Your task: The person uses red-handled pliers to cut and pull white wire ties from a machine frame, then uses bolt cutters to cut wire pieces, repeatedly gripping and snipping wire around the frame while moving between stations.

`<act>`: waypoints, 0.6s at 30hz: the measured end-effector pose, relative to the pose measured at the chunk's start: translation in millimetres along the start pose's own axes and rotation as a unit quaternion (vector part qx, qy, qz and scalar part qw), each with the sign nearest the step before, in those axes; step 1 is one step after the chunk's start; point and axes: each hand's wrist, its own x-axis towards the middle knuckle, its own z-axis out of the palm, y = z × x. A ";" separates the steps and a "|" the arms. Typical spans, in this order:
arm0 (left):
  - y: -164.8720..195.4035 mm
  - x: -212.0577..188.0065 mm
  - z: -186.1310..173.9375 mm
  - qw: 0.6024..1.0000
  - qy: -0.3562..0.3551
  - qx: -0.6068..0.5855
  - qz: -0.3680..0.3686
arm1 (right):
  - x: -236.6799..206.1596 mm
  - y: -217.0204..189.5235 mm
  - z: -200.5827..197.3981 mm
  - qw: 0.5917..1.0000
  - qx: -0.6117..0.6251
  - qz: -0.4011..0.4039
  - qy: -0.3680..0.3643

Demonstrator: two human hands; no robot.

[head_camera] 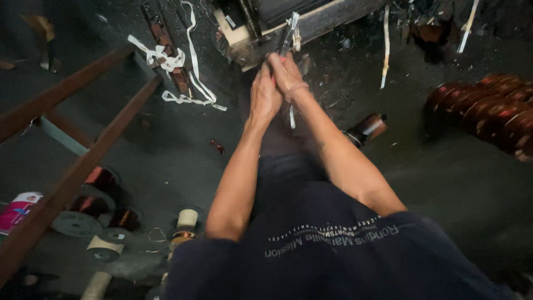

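Observation:
Both arms reach forward and the hands are clasped together around a slim metal tool [291,34]. My left hand [264,95] wraps the lower part of the grip. Just above it, my right hand [286,73] closes over the tool, with a band at the wrist. The tool's upper end touches the edge of a dark framed block [325,21] on the floor. Its lower end [292,118] pokes out below the hands. What the tool's tip grips is hidden.
White cloth tape [176,62] lies tangled at upper left beside brown wooden bars [83,161]. Several copper wire spools [94,183] and cardboard tubes [186,219] sit at lower left. Copper coils [491,108] pile up at right, and a small spool [367,129] lies near my right forearm.

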 end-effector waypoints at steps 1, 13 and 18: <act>0.6 -0.1 -0.2 1.000 -0.011 0.003 -0.022 | -0.3 3.6 2.0 0.998 -0.044 -0.011 0.045; 18.1 -2.0 -36.1 0.994 -0.070 0.074 -0.029 | -8.2 -22.6 13.0 0.978 0.173 0.120 -0.012; 86.1 -28.4 -54.8 0.971 -0.099 0.212 -0.046 | -38.9 0.5 -4.5 0.945 0.297 0.031 -0.131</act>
